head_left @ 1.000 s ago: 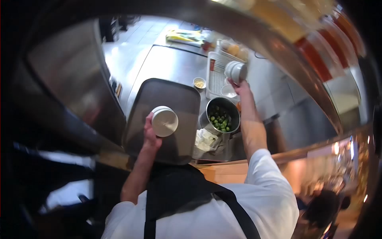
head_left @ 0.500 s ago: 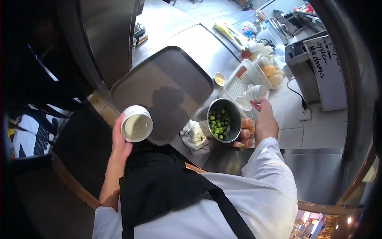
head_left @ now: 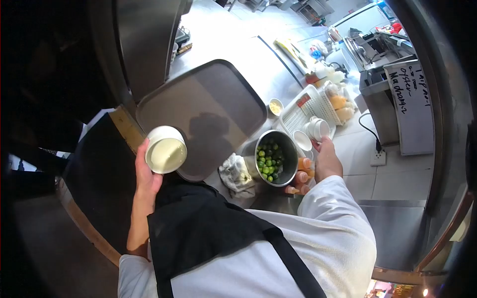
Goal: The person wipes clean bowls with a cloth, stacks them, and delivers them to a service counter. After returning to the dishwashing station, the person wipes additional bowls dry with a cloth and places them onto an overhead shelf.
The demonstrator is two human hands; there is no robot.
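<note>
My left hand [head_left: 144,171] is wrapped round a short stack of white bowls [head_left: 168,153] over the near left edge of a brown tray [head_left: 218,94]. On the right, my right hand [head_left: 326,158] grips several small nested white cups [head_left: 316,128], tilted on their side, at the near end of a white perforated basket [head_left: 303,110]. Another small white cup [head_left: 302,140] is close to its fingertips. Just left of that hand a steel pot [head_left: 293,169] holds small green fruits [head_left: 269,164].
A crumpled cloth [head_left: 236,176] is left of the pot, orange-filled bottles [head_left: 301,177] right of it. A small bowl of pale yellow bits [head_left: 275,107] stands by the tray. Further right are a socket [head_left: 378,158] and a handwritten sign [head_left: 410,107].
The view has turned and shifted. My left hand with its bowls has moved from above the tray's middle to its near left edge. My right hand has lowered its cups towards the basket.
</note>
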